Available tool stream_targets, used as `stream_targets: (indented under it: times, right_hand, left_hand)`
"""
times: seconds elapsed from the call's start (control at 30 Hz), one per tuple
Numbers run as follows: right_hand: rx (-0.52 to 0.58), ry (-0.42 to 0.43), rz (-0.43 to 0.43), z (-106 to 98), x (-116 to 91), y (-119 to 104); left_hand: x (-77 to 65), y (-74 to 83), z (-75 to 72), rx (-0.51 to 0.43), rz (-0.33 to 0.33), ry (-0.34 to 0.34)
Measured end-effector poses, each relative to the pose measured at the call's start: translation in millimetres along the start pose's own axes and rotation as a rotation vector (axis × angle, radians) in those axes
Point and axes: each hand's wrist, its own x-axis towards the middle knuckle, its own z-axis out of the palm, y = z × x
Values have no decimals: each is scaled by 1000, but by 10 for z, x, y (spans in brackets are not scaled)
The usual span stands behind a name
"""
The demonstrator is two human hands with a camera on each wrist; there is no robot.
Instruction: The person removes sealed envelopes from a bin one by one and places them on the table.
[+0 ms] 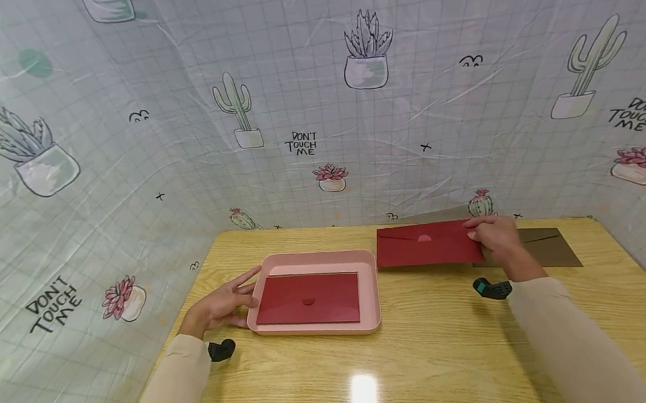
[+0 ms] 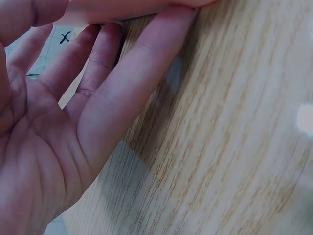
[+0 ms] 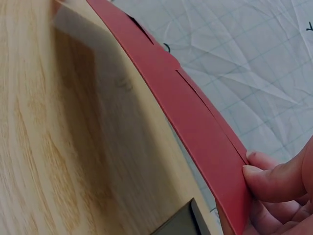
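- The red envelope [image 1: 426, 244] is pinched at its right end by the right hand [image 1: 497, 238]; the thumb is laid on the flap side, and other fingers are tucked behind.
- It is held raised and tilted, its flap turned towards the head camera, and a shadow is cast below it on the table [image 1: 426, 351].
- Its left end is seen just beside the far right corner of the tray [image 1: 369, 293]; whether the two are touching cannot be told.
- The pink tray is touched at its left wall by the left hand [image 1: 225, 305], whose fingers are spread and nearly straight, tips set against the tray; how firmly they are pressed cannot be told.
- A second red envelope [image 1: 309, 310] is laid flat inside the tray, its rounded tab turned up, with a thin brown edge shown along its far side.
- A brown envelope [image 1: 549, 250] is set on the table at the right and is partly hidden by the right hand and the raised envelope.
- Both forearms are covered by pale sleeves [image 1: 567, 340], and a black device [image 1: 492, 288] is worn at each wrist.
- The table is bordered by a backdrop [image 1: 440, 173] printed with potted plants and the words "DON'T TOUCH ME".
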Motion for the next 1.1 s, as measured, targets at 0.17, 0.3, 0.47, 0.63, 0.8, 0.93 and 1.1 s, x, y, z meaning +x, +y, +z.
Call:
stream_targets:
  times: [0.17, 0.3, 0.47, 0.63, 0.8, 0.93, 1.1]
  right_hand:
    - [-12, 15, -2, 51, 26, 31]
    - [-28, 30, 2, 77, 54, 51]
    - [-55, 44, -3, 102, 98, 64]
    - [-71, 39, -14, 111, 128, 75]
    - [-91, 15, -27, 108, 127, 76]
    - [-108, 11, -40, 118, 136, 85]
    - [-92, 1, -40, 156, 155, 102]
  left_hand:
    - [1, -2, 5, 10, 4, -2]
    - [1, 7, 17, 21, 8, 6]
    - [-4, 13, 26, 37, 9, 18]
    - [0, 13, 27, 31, 12, 16]
    - [10, 22, 32, 40, 8, 25]
    - [24, 21, 28, 50, 6, 45]
    - [-10, 39, 30, 83, 13, 72]
